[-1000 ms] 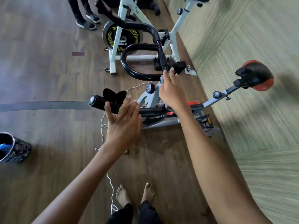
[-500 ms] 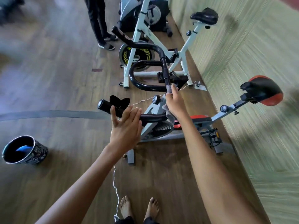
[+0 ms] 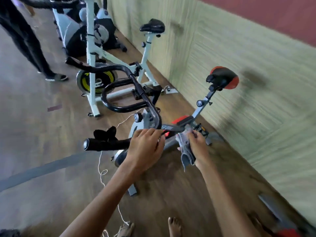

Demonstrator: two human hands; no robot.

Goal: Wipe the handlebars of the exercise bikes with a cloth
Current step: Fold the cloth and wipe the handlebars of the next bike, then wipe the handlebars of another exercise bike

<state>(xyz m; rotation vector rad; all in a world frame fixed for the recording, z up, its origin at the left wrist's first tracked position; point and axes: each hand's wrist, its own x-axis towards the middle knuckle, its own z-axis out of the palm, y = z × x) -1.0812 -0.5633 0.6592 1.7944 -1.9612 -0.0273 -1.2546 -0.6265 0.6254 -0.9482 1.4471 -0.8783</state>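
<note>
The near exercise bike has a black looped handlebar (image 3: 145, 98) with a foam grip end (image 3: 100, 144) pointing left. My left hand (image 3: 145, 147) is curled over the handlebar near its centre. My right hand (image 3: 196, 146) grips a grey cloth (image 3: 186, 151) just right of the bar, above the bike's frame; the cloth hangs down from my fingers. The bike's red and black saddle (image 3: 222, 77) is at the right. A black rag-like piece (image 3: 106, 134) sits on the left grip.
A second, white bike (image 3: 92, 69) with a black saddle (image 3: 152, 26) stands behind, and a third machine (image 3: 82, 36) beyond it. A person's legs (image 3: 25, 41) stand at the far left. A green wall (image 3: 239, 82) runs along the right. A white cord (image 3: 100, 175) lies on the wooden floor.
My right hand pulled back off the far part of the handlebar with the cloth, down to the bike's centre. My left hand closed over the bar. The view swung up and right.
</note>
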